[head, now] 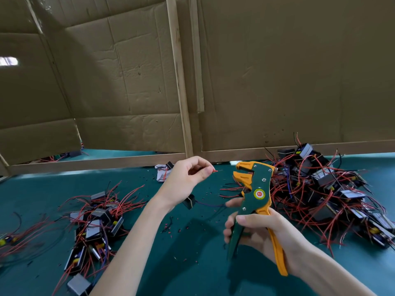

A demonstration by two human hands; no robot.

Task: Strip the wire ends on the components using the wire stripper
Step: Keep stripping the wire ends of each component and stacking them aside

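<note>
A red wire (215, 171) is pinched near its tip between the thumb and forefinger of the left hand (188, 180), and the small black component (189, 201) to which it appears to belong hangs just below that wrist, clear of the green worktop (42, 201). The wire stripper (257, 189) is held upright by the right hand (258, 236), whose fingers are curled round the green and orange handles; its orange jaws are seen parted and turned toward the wire tip, which lies near them but not between them. Whether the tip is already bared is too fine to be made out. The step in hand is judged to be the presenting of a wire end to the tool. For the next move, the tip would have to be brought level with the gap of the jaws and slid in squarely, and the handles squeezed only once it is seated. A heap of components with red leads (96, 221) is seen at the left on the worktop and a larger heap (331, 189) at the right, with small scraps of insulation (168, 228) scattered between them, so much of the task is judged to remain. A cardboard partition (277, 71) is set behind the worktop.
</note>
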